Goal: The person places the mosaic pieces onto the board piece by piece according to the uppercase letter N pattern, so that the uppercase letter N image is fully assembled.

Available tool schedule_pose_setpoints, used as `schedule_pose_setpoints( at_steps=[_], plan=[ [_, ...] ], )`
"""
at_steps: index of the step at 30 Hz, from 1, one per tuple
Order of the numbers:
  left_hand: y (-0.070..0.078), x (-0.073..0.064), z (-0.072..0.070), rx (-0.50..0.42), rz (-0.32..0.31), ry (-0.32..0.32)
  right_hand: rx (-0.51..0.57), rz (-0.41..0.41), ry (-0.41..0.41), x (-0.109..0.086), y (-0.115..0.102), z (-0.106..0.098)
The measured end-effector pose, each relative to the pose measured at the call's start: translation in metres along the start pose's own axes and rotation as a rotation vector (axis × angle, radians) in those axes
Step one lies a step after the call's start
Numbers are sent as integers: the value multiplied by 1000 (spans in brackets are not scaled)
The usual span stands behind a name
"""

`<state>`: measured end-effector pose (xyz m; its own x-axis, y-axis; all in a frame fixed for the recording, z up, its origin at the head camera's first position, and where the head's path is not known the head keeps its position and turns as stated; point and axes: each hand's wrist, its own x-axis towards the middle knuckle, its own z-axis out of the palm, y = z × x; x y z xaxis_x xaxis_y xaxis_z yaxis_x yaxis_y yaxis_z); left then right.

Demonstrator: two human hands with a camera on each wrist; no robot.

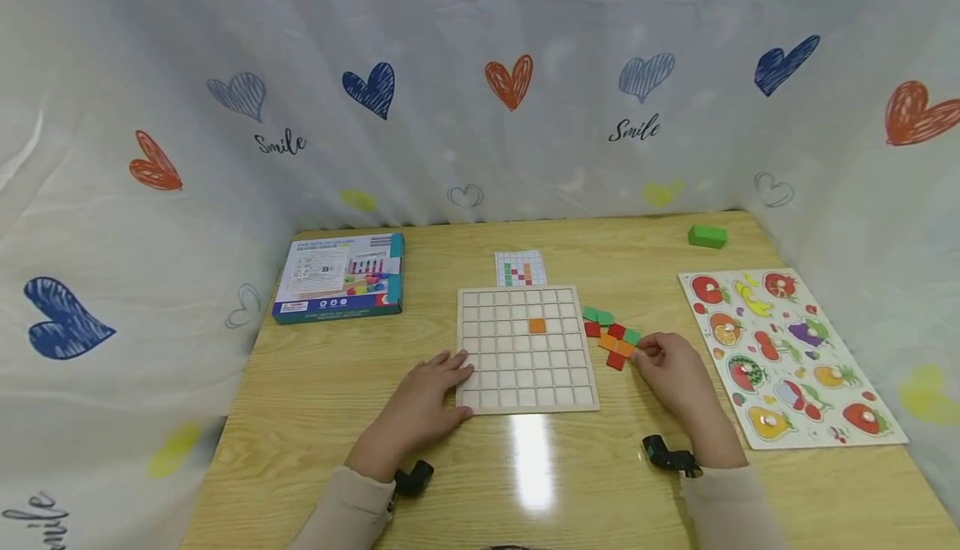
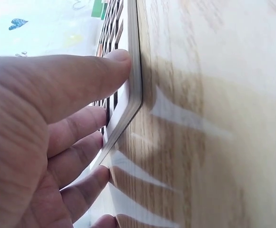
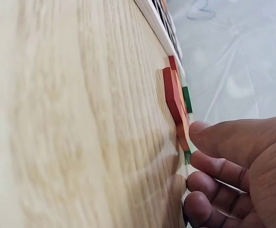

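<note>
A wooden grid board (image 1: 498, 361) lies on the table with one orange tile (image 1: 537, 326) in a cell right of its middle. My left hand (image 1: 427, 400) rests at the board's near left corner, its thumb (image 2: 116, 57) on the border and fingers along the side. To the right of the board lies a loose group of red tiles (image 1: 616, 361), orange tiles (image 1: 607, 342) and green tiles (image 1: 603, 317). My right hand (image 1: 675, 375) is at the right end of this group, thumb and forefinger bent close to an orange and a green tile, with a gap between their tips.
A small pattern card (image 1: 534, 258) lies behind the board. At the back left is a toy box (image 1: 337, 279). A fruit knob puzzle (image 1: 795, 362) lies on the right, with a green block (image 1: 707, 237) behind it. A printed curtain surrounds the table.
</note>
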<state>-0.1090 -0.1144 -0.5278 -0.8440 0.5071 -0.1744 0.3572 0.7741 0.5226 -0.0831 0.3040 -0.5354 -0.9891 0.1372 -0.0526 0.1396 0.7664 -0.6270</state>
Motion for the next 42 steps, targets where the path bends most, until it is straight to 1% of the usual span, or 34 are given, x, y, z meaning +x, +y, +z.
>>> schedule_pose_setpoints(
  at_steps=[3,7,13,20,26,31,35,38,42],
  plan=[
    [-1,0,0,-5,7,6,-24,-3,14,1,-3,2],
    [0,0,-1,-17,6,7,-49,-15,8,2,-4,3],
    [0,0,-1,-25,6,0,-44,-33,13,5,-4,6],
    [-2,0,2,-21,7,2,-43,-3,-13,7,-6,7],
    [-2,-1,2,-25,13,6,-24,-6,-9,7,-7,8],
    [-2,-1,1,-27,20,12,20,4,2,5,-9,8],
    [-2,-1,2,-21,24,16,78,-7,38,5,-14,10],
    [-3,-1,2,-17,26,18,138,-19,55,8,-28,12],
    [-3,-1,2,-16,25,17,210,-70,29,17,-50,20]
  ],
)
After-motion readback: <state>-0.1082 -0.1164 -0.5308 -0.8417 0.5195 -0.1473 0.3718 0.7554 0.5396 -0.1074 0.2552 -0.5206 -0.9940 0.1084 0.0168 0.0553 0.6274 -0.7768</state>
